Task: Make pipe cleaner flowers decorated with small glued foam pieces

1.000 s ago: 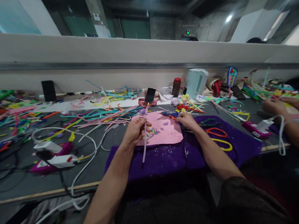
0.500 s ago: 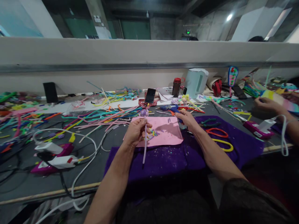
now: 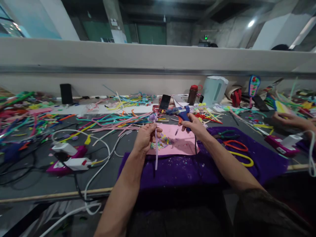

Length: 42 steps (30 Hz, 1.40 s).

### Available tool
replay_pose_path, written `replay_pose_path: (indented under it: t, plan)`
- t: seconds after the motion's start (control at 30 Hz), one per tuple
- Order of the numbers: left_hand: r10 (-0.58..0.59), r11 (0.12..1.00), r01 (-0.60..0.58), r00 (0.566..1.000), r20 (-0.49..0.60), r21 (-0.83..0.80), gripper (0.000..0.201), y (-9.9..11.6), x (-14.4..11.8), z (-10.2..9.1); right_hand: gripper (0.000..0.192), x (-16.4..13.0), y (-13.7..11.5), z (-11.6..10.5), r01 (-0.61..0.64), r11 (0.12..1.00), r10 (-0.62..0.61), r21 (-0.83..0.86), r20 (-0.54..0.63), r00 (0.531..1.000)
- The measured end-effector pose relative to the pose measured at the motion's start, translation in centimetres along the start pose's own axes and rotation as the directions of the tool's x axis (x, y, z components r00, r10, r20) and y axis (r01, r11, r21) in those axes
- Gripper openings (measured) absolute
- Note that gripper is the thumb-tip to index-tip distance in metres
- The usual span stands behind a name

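Observation:
My left hand (image 3: 147,135) pinches a lilac pipe cleaner (image 3: 156,154); its long end hangs down, and a small purple fuzzy shape (image 3: 153,117) sits at its top. In my right hand (image 3: 194,125) is a blue hot glue gun (image 3: 184,114), gripped by its handle with the nozzle pointing left. A black cord (image 3: 196,144) runs down from the glue gun. Beneath both hands lies a pink sheet (image 3: 184,144) with small colourful cuttings (image 3: 163,141) on it. The sheet rests on a purple cloth (image 3: 170,171).
Red-handled scissors (image 3: 237,145), a yellow handle loop (image 3: 243,159) and pliers (image 3: 225,134) lie to the right. Power strips (image 3: 66,164) with white cables stand left. Pipe cleaners (image 3: 118,120), a phone (image 3: 165,102), a bottle (image 3: 193,94) and a kettle (image 3: 215,90) are behind. Another person's hand (image 3: 288,118) is far right.
My right hand has raised the glue gun off the table area and turned it, so its blue body and cord now show. My left hand still holds the pipe cleaner. The view has shifted slightly left.

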<state>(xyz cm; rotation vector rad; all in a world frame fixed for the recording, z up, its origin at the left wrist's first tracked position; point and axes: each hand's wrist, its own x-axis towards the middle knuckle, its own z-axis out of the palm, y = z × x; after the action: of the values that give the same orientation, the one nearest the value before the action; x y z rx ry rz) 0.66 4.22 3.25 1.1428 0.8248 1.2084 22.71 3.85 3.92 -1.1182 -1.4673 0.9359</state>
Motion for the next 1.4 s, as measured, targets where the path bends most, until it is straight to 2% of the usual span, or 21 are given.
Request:
replay_pose_path:
  t: [0.1, 0.3, 0.43, 0.57, 0.77, 0.97, 1.17, 1.4]
  plan:
    - [0.001, 1.000, -0.002, 1.000, -0.024, -0.029, 0.026, 0.0, -0.2, -0.5, 0.026, 0.1, -0.4, 0.3, 0.031, 0.999, -0.033, 0.027, 0.054, 0.998]
    - [-0.039, 0.999, 0.039, 0.999, -0.027, -0.028, 0.026, -0.5, -0.2, -0.7, 0.027, -0.4, 0.0, -0.3, 0.087, 0.994, -0.092, 0.065, 0.074, 0.993]
    - [-0.084, 0.995, 0.085, 0.996, -0.019, 0.060, 0.026, -0.8, -0.2, -0.4, 0.024, -1.1, 0.1, -0.9, 0.110, 0.994, -0.111, 0.014, 0.083, 0.990]
    - [-0.080, 0.985, 0.084, 0.996, -0.031, 0.154, 0.028, -1.0, -0.2, -0.1, 0.025, -1.7, -0.1, -0.9, 0.115, 0.993, -0.116, 0.017, 0.049, 0.992]
    - [-0.067, 0.982, 0.073, 0.997, -0.045, 0.172, 0.027, -1.2, -0.2, 0.0, 0.023, -2.1, -0.2, 0.1, 0.064, 0.994, -0.073, 0.092, 0.102, 0.992]
    - [-0.036, 0.982, 0.044, 0.998, -0.044, 0.183, 0.025, -1.4, -0.3, -0.1, 0.023, -2.0, 0.0, 0.4, 0.065, 0.987, -0.077, 0.146, 0.081, 0.994]
    - [-0.024, 0.979, 0.030, 0.999, -0.030, 0.199, 0.026, -1.5, -0.2, -0.2, 0.034, -1.9, 0.1, 0.6, 0.007, 0.972, -0.034, 0.236, 0.113, 0.993]
    - [-0.034, 0.973, 0.042, 0.999, -0.040, 0.225, 0.025, -1.2, -0.4, 0.1, 0.030, -1.8, 0.7, 0.9, -0.038, 0.954, -0.002, 0.296, 0.133, 0.991]
